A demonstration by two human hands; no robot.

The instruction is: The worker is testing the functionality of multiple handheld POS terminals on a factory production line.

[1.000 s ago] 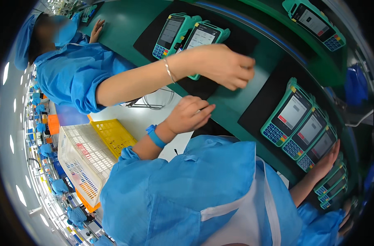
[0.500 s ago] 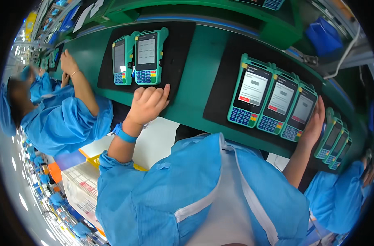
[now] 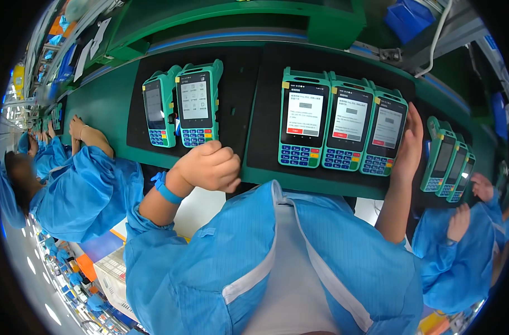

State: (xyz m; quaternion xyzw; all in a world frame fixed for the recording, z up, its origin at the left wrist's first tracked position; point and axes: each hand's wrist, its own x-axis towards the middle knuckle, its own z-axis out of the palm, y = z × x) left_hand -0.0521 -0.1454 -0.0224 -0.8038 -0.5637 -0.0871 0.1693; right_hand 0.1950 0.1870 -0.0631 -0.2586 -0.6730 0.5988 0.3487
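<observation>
Three green-cased payment terminals stand side by side on a black mat (image 3: 257,139): a left one (image 3: 300,117), a middle one (image 3: 346,125) and a right one (image 3: 384,134), their screens lit. My right hand (image 3: 409,145) lies along the right terminal's outer side, fingers stretched out and seemingly touching it. My left hand (image 3: 212,167) is curled into a loose fist, with nothing visible in it. It hovers just below two more terminals on the left mat: one with a lit icon screen (image 3: 194,106) and one with a dimmer grey screen (image 3: 157,109).
Further right stands another row of green terminals (image 3: 447,162), near a co-worker's hand (image 3: 459,222). At the left, another co-worker in a blue smock (image 3: 89,192) reaches onto the bench. A green shelf (image 3: 221,25) runs along the back, with a blue bin (image 3: 409,21) at its right.
The right mat with its three terminals has slid left against the left mat, closing the green gap, my right hand staying beside it. My left hand has curled its fingers.
</observation>
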